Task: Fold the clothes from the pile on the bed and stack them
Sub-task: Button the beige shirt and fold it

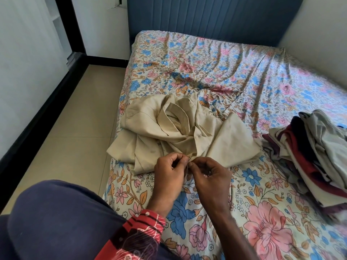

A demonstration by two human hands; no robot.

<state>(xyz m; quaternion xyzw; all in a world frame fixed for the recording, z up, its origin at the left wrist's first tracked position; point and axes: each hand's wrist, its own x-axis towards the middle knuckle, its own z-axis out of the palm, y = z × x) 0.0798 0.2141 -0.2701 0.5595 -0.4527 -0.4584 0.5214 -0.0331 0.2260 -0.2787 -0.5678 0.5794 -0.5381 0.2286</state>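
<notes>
Head view, looking down at a bed [244, 76] covered with a floral sheet in blue, pink and orange. A padded blue headboard [216, 17] stands at the far end, and pale floor tiles [78, 113] run along the left side.

Near the middle of the bed lies a beige garment [174, 128], crumpled and twisted, with seams and folds bunched toward its centre. It is not yet folded or even spread flat.

Both hands meet at the near edge of this garment. The left hand [169, 173] has its fingers [180, 159] curled, pinching a small bit of the beige cloth. The right hand [210, 177] sits just beside it, touching it, fingers curled inward as well, apparently pinching the same edge or a thread there; exactly what it holds is too small to tell.

At the right edge of the bed sits a heap of clothes [308, 152] in grey, white and dark red. The layers look loosely stacked, but whether this is the waiting pile or the finished stack cannot be told from here.

Judging from this, the beige garment is at its very start: it needs straightening, folding and placing. How much of the whole job is done stays uncertain.

At the lower left are a dark blue trouser leg [56, 218] and a red patterned sleeve [142, 233].
</notes>
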